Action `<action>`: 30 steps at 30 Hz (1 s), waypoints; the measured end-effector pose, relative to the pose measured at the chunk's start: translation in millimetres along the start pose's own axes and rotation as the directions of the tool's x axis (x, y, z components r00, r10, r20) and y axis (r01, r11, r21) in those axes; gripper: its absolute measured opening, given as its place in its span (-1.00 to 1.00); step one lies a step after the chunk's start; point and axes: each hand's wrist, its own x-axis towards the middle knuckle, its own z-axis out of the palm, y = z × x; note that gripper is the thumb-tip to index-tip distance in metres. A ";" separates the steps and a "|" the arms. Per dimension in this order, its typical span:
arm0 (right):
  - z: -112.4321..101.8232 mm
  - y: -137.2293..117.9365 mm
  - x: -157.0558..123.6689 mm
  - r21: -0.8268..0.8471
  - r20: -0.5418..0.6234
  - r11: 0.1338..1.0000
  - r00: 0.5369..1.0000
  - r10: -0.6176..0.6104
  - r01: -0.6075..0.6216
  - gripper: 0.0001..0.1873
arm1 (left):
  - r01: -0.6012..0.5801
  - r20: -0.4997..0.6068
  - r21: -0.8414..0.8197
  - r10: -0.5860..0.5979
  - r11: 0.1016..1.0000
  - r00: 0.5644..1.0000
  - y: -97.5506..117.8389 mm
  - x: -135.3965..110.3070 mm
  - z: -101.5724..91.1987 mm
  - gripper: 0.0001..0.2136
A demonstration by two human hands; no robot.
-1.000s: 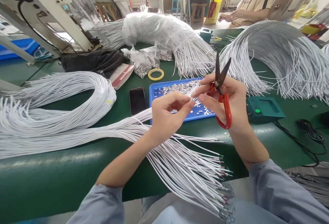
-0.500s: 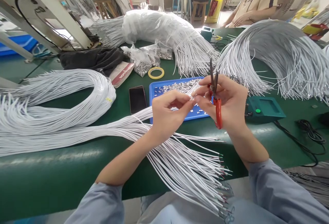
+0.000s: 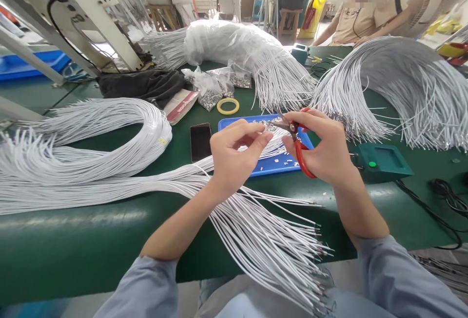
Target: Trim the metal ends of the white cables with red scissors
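Note:
My left hand (image 3: 237,155) is closed in a pinch on the tip of a white cable, mostly hidden by the fingers. My right hand (image 3: 323,147) grips scissors (image 3: 302,155) with red handles; their blades point left, close to my left fingertips. Below both hands lies a blue tray (image 3: 268,168) with small metal pieces and several cable ends over it. A fanned bundle of white cables (image 3: 263,233) runs under my left forearm, its stripped ends toward the table's front edge.
Left lies a looped cable bundle (image 3: 149,133). A phone (image 3: 200,141), yellow tape roll (image 3: 227,106) and bags of metal pieces (image 3: 209,89) lie behind. Large cable bundles (image 3: 383,60) arch at the back. A green device (image 3: 383,159) sits right; a person (image 3: 360,18) sits across.
My right hand has swung the scissors from upright to pointing left, blades now at my left fingertips. Its fingers have left the pinch beside my left hand. The view has shifted slightly.

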 end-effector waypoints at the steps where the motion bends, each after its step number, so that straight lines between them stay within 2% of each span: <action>1: 1.0 0.8 -0.4 -0.016 0.028 1.000 1.000 0.006 -0.006 -0.68 | -0.009 -0.003 0.005 0.009 1.000 1.000 -0.1 0.3 -0.2 -0.89; 5: 3.6 1.8 -1.7 -0.031 0.101 0.999 0.995 0.020 -0.017 -0.62 | -0.019 0.000 0.026 0.019 0.999 1.000 0.7 0.8 -0.3 -0.97; 14: 7.3 1.1 -3.4 -0.056 0.104 0.998 0.994 -0.024 0.030 -0.61 | -0.006 0.050 0.041 0.004 0.999 0.999 3.6 -2.8 0.8 -0.98; 23: 5.6 2.4 -4.9 0.006 0.118 1.000 0.993 0.005 -0.005 -0.61 | -0.093 0.081 0.001 0.092 0.996 0.992 3.5 -3.0 1.2 -0.90; 28: 3.7 2.9 -5.5 0.044 0.124 0.999 0.992 0.009 -0.015 -0.58 | -0.047 0.115 -0.036 0.051 0.998 0.992 4.2 -1.8 0.7 -0.98; 30: 1.8 5.4 -3.5 0.032 0.133 0.998 0.990 0.047 -0.052 -0.57 | -0.018 0.094 -0.052 0.023 0.998 0.995 2.7 1.6 -1.8 -0.94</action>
